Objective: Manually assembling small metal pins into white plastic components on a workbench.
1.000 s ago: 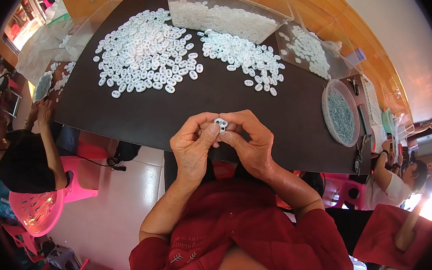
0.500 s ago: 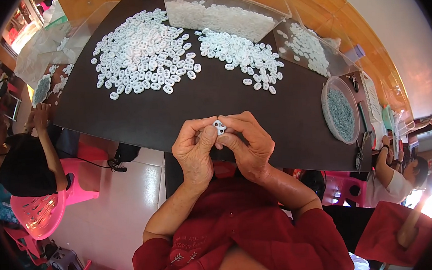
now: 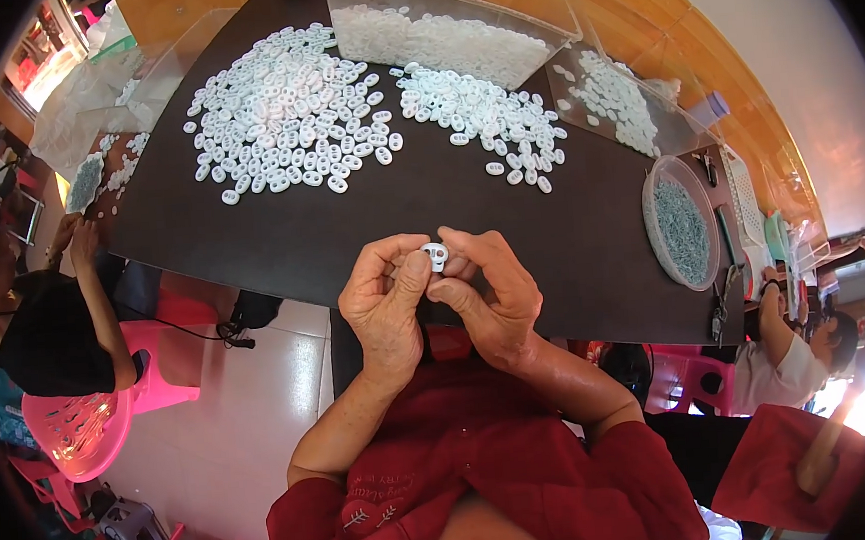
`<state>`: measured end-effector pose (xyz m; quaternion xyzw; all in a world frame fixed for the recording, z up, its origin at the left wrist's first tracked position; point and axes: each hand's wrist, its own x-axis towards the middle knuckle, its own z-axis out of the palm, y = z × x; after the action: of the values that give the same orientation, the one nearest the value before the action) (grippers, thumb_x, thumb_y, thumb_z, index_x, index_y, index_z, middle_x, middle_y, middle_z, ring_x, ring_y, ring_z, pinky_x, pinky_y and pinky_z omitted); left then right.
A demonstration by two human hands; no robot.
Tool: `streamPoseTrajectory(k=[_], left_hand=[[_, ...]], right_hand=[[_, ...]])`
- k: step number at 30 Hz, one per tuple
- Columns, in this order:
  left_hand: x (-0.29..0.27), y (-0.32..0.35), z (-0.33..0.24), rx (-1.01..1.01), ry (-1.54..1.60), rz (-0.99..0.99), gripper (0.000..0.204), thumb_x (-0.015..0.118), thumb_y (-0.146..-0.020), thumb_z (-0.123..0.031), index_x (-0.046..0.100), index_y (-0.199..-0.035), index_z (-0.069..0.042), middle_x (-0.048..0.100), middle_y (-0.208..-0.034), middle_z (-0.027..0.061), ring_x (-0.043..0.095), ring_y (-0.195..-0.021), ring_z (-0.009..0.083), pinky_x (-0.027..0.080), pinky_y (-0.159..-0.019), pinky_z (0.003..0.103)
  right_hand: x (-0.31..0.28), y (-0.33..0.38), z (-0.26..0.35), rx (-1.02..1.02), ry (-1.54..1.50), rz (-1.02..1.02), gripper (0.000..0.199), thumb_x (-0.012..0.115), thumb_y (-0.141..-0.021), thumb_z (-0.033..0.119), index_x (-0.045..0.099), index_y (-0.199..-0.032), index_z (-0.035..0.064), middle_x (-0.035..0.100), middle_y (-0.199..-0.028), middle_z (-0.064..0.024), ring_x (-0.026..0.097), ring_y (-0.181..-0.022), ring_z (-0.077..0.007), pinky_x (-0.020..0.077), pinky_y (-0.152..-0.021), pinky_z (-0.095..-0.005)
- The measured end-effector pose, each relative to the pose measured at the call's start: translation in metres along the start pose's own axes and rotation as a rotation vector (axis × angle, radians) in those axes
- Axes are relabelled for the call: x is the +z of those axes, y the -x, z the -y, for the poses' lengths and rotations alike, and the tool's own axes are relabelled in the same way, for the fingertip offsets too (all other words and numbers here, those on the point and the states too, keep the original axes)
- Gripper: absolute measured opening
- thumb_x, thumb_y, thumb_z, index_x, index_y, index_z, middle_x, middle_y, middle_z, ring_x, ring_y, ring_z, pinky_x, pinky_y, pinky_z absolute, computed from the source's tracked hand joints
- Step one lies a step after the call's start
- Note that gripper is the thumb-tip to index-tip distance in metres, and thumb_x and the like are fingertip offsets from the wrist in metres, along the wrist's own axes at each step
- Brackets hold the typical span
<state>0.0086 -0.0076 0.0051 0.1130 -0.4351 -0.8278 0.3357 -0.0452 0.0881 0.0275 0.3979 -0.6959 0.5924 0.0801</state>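
Left hand [image 3: 385,308] pinching a small white piece [image 3: 438,254] above the near edge of a dark tabletop [image 3: 368,209].
The right hand [image 3: 496,291] is half-curling just beside the piece — whether it is touching, I cannot tell; at the far edge a clear bin [image 3: 495,15] is holding a mass of whitish pieces; to its right a clear tray [image 3: 689,132] is holding looser ones; a round dish [image 3: 657,244] is holding fine grey-blue bits [image 3: 682,224]; beyond the hands, a larger pile [image 3: 281,115] and a smaller pile [image 3: 481,106] of white pieces are lying loose.
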Motion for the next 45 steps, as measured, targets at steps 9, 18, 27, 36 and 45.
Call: streamPoseTrajectory(k=[9,18,27,36,45], left_hand=[[0.002,0.002,-0.003,-0.007,0.041,0.07,0.024,0.06,-0.093,-0.016,0.062,-0.107,0.003,0.062,-0.09,0.0048,0.054,-0.074,0.0092,0.045,-0.066,0.022],[0.006,0.009,0.0,0.106,-0.147,-0.019,0.022,0.056,-0.096,-0.016,0.063,-0.107,0.001,0.057,-0.094,0.0007,0.049,-0.084,0.0059,0.041,-0.077,0.02],[0.003,0.012,0.012,0.281,-0.287,-0.024,0.021,0.049,-0.098,-0.013,0.06,-0.108,0.002,0.053,-0.088,0.0014,0.048,-0.077,0.0063,0.041,-0.067,0.02],[0.006,0.014,0.009,0.437,-0.386,-0.046,0.019,0.051,-0.097,-0.013,0.059,-0.105,0.003,0.054,-0.082,0.003,0.048,-0.07,0.0073,0.041,-0.062,0.02],[0.004,0.015,0.005,0.358,-0.363,-0.025,0.018,0.047,-0.099,-0.012,0.057,-0.105,0.002,0.049,-0.085,0.0003,0.043,-0.075,0.0061,0.038,-0.068,0.021]], right_hand=[[0.004,0.002,-0.001,0.141,-0.182,-0.017,0.026,0.064,-0.081,-0.007,0.063,-0.107,-0.0029,0.058,-0.096,-0.0088,0.056,-0.07,-0.0112,0.0466,-0.059,-0.0225],[0.019,0.009,-0.011,-0.003,0.051,-0.1,0.023,0.06,-0.085,-0.004,0.06,-0.108,-0.0028,0.057,-0.099,-0.0089,0.054,-0.073,-0.0108,0.0466,-0.064,-0.0226],[0.022,0.004,-0.014,-0.178,0.164,-0.118,0.013,0.058,-0.09,0.005,0.058,-0.101,-0.0025,0.059,-0.093,-0.0112,0.055,-0.074,-0.0165,0.0461,-0.063,-0.0263],[0.021,0.001,-0.01,-0.246,0.132,-0.132,0.015,0.061,-0.087,0.005,0.057,-0.099,-0.0025,0.059,-0.088,-0.0131,0.054,-0.072,-0.022,0.0457,-0.061,-0.0301],[0.023,-0.002,-0.008,-0.266,0.12,-0.112,0.015,0.06,-0.086,0.0,0.057,-0.101,-0.0028,0.06,-0.089,-0.013,0.055,-0.072,-0.0202,0.0459,-0.061,-0.0289]])
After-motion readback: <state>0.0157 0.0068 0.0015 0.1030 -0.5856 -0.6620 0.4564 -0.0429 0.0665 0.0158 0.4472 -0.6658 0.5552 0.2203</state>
